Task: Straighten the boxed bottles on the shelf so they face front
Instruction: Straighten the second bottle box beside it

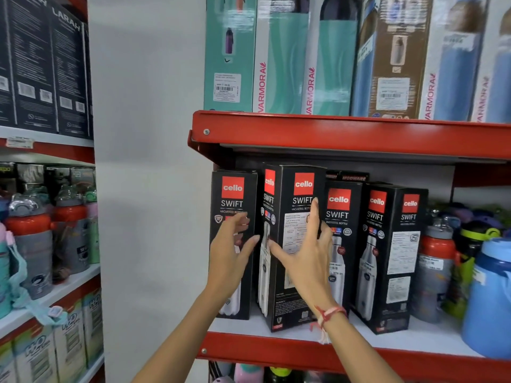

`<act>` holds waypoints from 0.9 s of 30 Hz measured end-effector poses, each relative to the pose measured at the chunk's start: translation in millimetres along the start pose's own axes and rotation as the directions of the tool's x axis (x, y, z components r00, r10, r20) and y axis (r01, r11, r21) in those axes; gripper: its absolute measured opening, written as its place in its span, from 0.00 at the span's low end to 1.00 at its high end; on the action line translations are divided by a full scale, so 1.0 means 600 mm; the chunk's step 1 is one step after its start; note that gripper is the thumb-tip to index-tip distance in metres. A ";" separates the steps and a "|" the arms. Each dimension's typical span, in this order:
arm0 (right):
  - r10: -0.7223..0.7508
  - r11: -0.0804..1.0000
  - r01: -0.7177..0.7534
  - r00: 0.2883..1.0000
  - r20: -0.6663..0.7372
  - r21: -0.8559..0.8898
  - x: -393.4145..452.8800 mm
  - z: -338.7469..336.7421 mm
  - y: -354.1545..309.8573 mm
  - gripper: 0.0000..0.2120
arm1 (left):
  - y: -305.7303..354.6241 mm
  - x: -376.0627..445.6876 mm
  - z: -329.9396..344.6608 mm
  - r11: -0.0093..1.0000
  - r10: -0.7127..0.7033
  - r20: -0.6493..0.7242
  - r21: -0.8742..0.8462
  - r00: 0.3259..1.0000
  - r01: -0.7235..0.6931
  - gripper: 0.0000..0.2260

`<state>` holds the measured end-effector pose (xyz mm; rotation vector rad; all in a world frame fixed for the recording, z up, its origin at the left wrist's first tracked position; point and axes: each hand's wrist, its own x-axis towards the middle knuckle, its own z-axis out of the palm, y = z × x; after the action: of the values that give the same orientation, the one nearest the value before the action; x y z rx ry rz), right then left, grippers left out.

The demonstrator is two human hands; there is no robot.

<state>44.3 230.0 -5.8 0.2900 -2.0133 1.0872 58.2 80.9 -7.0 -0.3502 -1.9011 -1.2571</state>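
Note:
Several black Cello Swift bottle boxes stand on the white shelf board (431, 338). The leftmost box (231, 194) faces front. The second box (293, 189) is turned, showing a corner, its side panel with labels facing me. A third box (341, 211) faces front behind it. The rightmost box (398, 244) is also angled, corner forward. My left hand (231, 252) is spread in front of the leftmost box, thumb near the second box's left edge. My right hand (307, 252) lies flat, fingers apart, against the second box's side panel. Neither hand grips anything.
Loose bottles, including a red-and-grey bottle (435, 269) and a blue jug (489, 294), crowd the shelf's right end. The red shelf (345, 134) above carries tall Varmora boxes. A white wall gap (149, 189) separates a left rack with more bottles and boxes.

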 end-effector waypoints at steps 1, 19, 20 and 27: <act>-0.011 1.000 0.011 1.000 0.022 0.026 0.000 -0.014 -0.001 0.57 | 0.005 -0.003 0.005 1.000 -0.017 0.036 -0.021 0.999 0.017 0.24; -0.128 0.938 -0.104 0.783 0.609 0.331 0.077 -0.130 0.038 0.52 | 0.042 -0.035 0.064 0.996 -0.080 0.124 -0.027 0.989 0.084 0.44; -0.121 0.951 -0.083 0.785 0.608 0.297 0.081 -0.126 0.039 0.51 | 0.042 -0.033 0.069 0.997 -0.081 0.100 0.005 0.992 0.081 0.44; -0.108 0.983 0.018 0.861 0.497 0.182 0.092 -0.086 0.041 0.48 | 0.027 -0.021 0.106 0.982 -0.174 0.060 0.083 0.983 0.169 0.43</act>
<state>24.3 294.3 36.3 0.8003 -2.3444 1.2373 46.3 145.7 -17.1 -0.1929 -2.0670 -1.2928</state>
